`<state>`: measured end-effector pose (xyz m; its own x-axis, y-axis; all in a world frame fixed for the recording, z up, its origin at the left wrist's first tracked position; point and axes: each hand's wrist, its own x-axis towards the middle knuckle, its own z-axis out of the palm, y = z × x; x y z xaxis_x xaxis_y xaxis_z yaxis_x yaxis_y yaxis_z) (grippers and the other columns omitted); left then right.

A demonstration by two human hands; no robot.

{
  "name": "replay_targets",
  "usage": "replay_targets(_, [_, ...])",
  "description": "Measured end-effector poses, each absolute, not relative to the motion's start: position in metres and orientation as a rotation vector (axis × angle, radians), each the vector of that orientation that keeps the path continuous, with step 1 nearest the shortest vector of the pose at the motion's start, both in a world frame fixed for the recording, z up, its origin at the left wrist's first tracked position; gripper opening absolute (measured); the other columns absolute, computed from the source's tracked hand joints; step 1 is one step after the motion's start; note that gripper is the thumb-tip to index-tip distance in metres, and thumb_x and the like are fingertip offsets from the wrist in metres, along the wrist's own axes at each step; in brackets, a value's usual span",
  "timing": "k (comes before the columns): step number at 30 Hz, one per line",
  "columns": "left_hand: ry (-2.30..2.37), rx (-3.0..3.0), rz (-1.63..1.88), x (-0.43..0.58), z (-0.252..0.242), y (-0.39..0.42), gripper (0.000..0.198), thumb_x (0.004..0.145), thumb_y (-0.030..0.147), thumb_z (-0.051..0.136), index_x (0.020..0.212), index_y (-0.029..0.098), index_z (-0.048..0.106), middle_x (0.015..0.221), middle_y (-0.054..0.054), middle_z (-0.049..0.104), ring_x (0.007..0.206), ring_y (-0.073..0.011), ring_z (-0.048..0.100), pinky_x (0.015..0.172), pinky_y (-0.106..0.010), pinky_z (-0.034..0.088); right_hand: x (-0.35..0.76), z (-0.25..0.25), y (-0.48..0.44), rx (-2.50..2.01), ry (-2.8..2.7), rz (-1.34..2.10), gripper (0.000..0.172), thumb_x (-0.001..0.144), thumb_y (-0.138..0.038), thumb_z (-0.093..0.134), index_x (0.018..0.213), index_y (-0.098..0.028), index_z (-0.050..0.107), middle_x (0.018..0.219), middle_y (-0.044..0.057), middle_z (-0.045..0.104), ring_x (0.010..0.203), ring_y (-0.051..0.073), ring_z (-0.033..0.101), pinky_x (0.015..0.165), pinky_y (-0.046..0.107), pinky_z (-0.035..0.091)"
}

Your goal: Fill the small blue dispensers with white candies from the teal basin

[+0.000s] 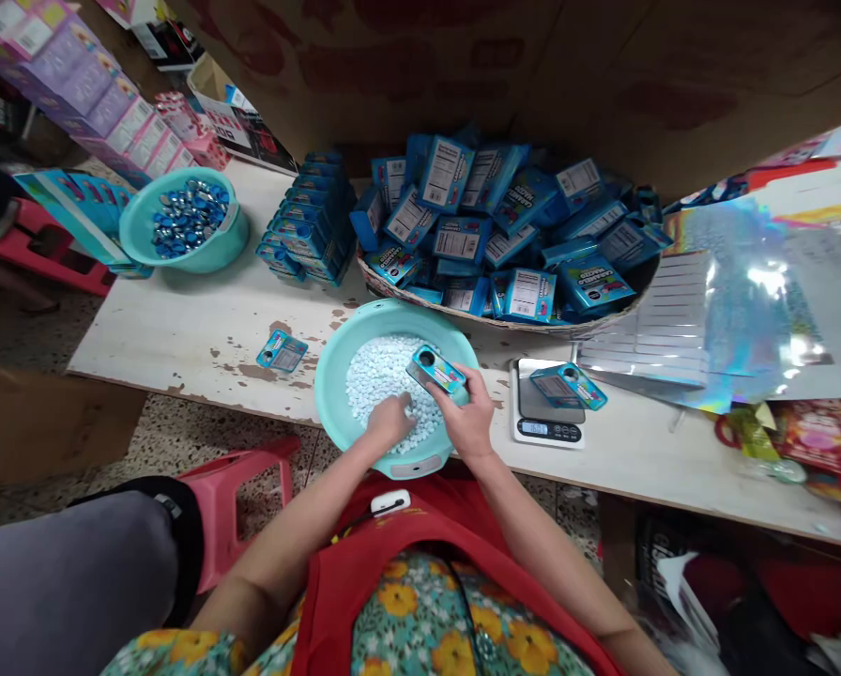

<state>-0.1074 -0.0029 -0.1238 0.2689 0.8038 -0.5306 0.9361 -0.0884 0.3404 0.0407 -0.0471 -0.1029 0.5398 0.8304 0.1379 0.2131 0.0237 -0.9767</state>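
Tip: low and level beats chasing strays

A blue candy box (443,373) is pinched by the right grip (471,413) over the teal basin (330,385), round hole (426,359) showing. The left grip (390,422) is dipped into the pale candies (378,371) in that basin; whether any are pinched can't be told. Imo the box is best kept low above the basin, hole up, with small pinches taken.

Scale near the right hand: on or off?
On: the scale has a display lit blue with digits, too small to read surely.
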Motion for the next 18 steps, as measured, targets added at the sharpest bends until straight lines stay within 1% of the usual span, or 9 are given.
replay_targets(1, [1.572, 1.892, -0.237, -0.112, -0.120, 0.003, 0.025, 0.073, 0.022, 0.054, 0.097, 0.020, 0.060, 0.082, -0.007, 0.061, 0.084, -0.0246, 0.062, 0.076, -0.035, 0.049, 0.043, -0.103, -0.044, -1.507, -0.967, 0.633, 0.035, 0.076, -0.033, 0.070, 0.107, -0.020, 0.060, 0.102, 0.005, 0.063, 0.096, 0.019, 0.059, 0.088, 0.034, 0.048])
replay_targets(3, [1.581, 1.681, -0.038, -0.120, -0.106, 0.011, 0.020, 0.075, 0.024, 0.052, 0.094, 0.020, 0.056, 0.068, -0.001, 0.056, 0.065, -0.0182, 0.059, 0.058, -0.027, 0.047, 0.047, -0.104, -0.040, -1.507, -1.048, 0.676, 0.034, 0.076, -0.031, 0.069, 0.107, -0.021, 0.061, 0.103, 0.004, 0.063, 0.098, 0.019, 0.059, 0.089, 0.033, 0.047])
replay_targets(5, [1.518, 1.334, 0.299, -0.122, -0.088, 0.017, 0.016, 0.074, 0.027, 0.055, 0.089, 0.020, 0.053, 0.063, 0.002, 0.052, 0.049, -0.0131, 0.051, 0.040, -0.020, 0.035, 0.049, -0.107, -0.038, -1.513, -1.128, 0.678, 0.034, 0.076, -0.029, 0.069, 0.107, -0.021, 0.061, 0.105, 0.005, 0.063, 0.101, 0.020, 0.059, 0.090, 0.034, 0.047])
replay_targets(6, [1.447, 1.166, 0.478, -0.121, -0.078, 0.019, 0.017, 0.073, 0.028, 0.058, 0.086, 0.020, 0.051, 0.063, 0.002, 0.051, 0.046, -0.0113, 0.047, 0.036, -0.019, 0.029, 0.050, -0.108, -0.038, -1.518, -1.162, 0.675, 0.033, 0.076, -0.028, 0.068, 0.107, -0.021, 0.060, 0.104, 0.005, 0.063, 0.101, 0.020, 0.059, 0.090, 0.034, 0.047])
replay_targets(7, [1.359, 1.040, 0.634, -0.117, -0.069, 0.021, 0.018, 0.070, 0.028, 0.061, 0.083, 0.020, 0.051, 0.064, 0.003, 0.051, 0.045, -0.0100, 0.046, 0.034, -0.018, 0.026, 0.049, -0.108, -0.038, -1.523, -1.195, 0.676, 0.033, 0.076, -0.027, 0.068, 0.108, -0.021, 0.060, 0.104, 0.005, 0.063, 0.101, 0.020, 0.059, 0.090, 0.034, 0.047])
replay_targets(9, [1.194, 0.926, 0.870, -0.105, -0.054, 0.024, 0.020, 0.069, 0.027, 0.064, 0.081, 0.019, 0.050, 0.067, 0.002, 0.053, 0.045, -0.0087, 0.047, 0.034, -0.017, 0.027, 0.045, -0.108, -0.040, -1.525, -1.274, 0.697, 0.032, 0.077, -0.027, 0.067, 0.108, -0.021, 0.060, 0.104, 0.006, 0.062, 0.101, 0.021, 0.059, 0.089, 0.034, 0.047])
replay_targets(12, [1.085, 0.805, 1.137, -0.086, -0.041, 0.029, 0.020, 0.073, 0.030, 0.063, 0.079, 0.018, 0.047, 0.064, 0.003, 0.052, 0.048, -0.0087, 0.051, 0.041, -0.017, 0.038, 0.036, -0.101, -0.043, -1.525, -1.390, 0.762, 0.033, 0.077, -0.030, 0.069, 0.107, -0.021, 0.061, 0.103, 0.006, 0.063, 0.099, 0.022, 0.060, 0.088, 0.035, 0.048])
replay_targets(15, [1.071, 0.716, 1.276, -0.074, -0.033, 0.032, 0.025, 0.074, 0.033, 0.064, 0.077, 0.018, 0.044, 0.063, 0.004, 0.050, 0.053, -0.0100, 0.055, 0.050, -0.020, 0.046, 0.032, -0.087, -0.048, -1.505, -1.396, 0.764, 0.034, 0.078, -0.034, 0.069, 0.108, -0.022, 0.061, 0.102, 0.005, 0.064, 0.097, 0.021, 0.060, 0.086, 0.034, 0.048])
replay_targets(18, [1.057, 0.742, 1.338, -0.070, -0.027, 0.033, 0.027, 0.074, 0.035, 0.064, 0.076, 0.018, 0.044, 0.065, 0.004, 0.049, 0.055, -0.0104, 0.056, 0.055, -0.024, 0.050, 0.033, -0.075, -0.050, -1.491, -1.364, 0.706, 0.033, 0.079, -0.033, 0.068, 0.109, -0.022, 0.060, 0.105, 0.006, 0.063, 0.100, 0.021, 0.059, 0.088, 0.034, 0.048])
